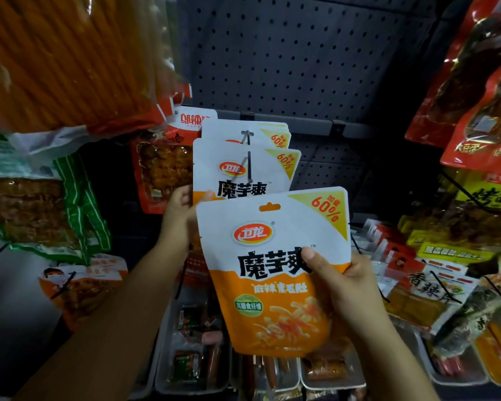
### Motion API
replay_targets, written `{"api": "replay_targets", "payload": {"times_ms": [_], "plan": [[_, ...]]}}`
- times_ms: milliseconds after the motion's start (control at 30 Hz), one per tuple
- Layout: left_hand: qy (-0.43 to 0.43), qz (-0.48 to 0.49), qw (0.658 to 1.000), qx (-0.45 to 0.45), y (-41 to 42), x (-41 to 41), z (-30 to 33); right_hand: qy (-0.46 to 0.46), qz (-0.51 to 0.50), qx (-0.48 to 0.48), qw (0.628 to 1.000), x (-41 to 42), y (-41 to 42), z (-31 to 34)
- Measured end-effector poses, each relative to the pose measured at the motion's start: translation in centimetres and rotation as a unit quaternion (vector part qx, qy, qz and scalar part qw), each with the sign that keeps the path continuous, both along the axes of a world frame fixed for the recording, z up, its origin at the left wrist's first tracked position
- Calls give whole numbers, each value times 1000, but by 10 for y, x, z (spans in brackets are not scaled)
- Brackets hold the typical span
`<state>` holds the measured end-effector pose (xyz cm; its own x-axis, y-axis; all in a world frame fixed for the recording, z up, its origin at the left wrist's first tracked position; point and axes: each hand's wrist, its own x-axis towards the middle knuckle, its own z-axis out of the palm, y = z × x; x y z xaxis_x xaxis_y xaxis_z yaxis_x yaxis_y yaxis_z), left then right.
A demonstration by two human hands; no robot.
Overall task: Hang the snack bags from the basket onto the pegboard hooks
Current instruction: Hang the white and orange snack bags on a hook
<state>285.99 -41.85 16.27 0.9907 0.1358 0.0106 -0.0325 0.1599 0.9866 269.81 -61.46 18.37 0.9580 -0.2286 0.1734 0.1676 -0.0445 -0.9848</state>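
A white and orange snack bag (275,273) is held up in front of the dark pegboard (301,53). My right hand (342,287) grips its right side, thumb across the front. My left hand (182,215) pinches its upper left corner, thumb on the top edge. Just behind and above it, a metal hook (248,160) sticks out of the pegboard and carries several matching bags (243,166). The held bag's hang hole (269,207) sits below and slightly right of the hook's tip. No basket is in view.
Other snack packs hang all around: orange strips (70,53) upper left, a green-edged pack (35,209) at left, red packs (480,68) upper right, yellow packs (457,224) at right. Clear trays (191,342) of small snacks stand below. The pegboard's upper middle is bare.
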Motion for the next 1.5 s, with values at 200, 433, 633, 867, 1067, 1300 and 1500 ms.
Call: {"api": "replay_targets", "payload": {"times_ms": [200, 433, 633, 867, 1067, 1300, 1500], "plan": [[-107, 25, 994, 14, 21, -51, 0, -19, -18, 28, 999, 9, 10, -3], [-175, -51, 983, -1, 10, -90, 15, -27, 14, 31, 999, 14, 23, -9], [-220, -35, 975, -5, 8, -93, 24, -43, -18, 50, 998, 21, 26, -4], [-214, -16, 977, -13, 2, -89, 30, -82, -36, 58, 994, 29, 27, 2], [-196, -9, 980, -9, 7, -79, 35, -90, -41, 53, 994, 40, 28, 6], [-169, -24, 985, -1, 7, -62, 24, -55, -55, 42, 996, 56, 28, -10], [-179, -15, 982, 52, 5, -42, 22, -48, -79, 21, 995, 72, 25, -13]]}}
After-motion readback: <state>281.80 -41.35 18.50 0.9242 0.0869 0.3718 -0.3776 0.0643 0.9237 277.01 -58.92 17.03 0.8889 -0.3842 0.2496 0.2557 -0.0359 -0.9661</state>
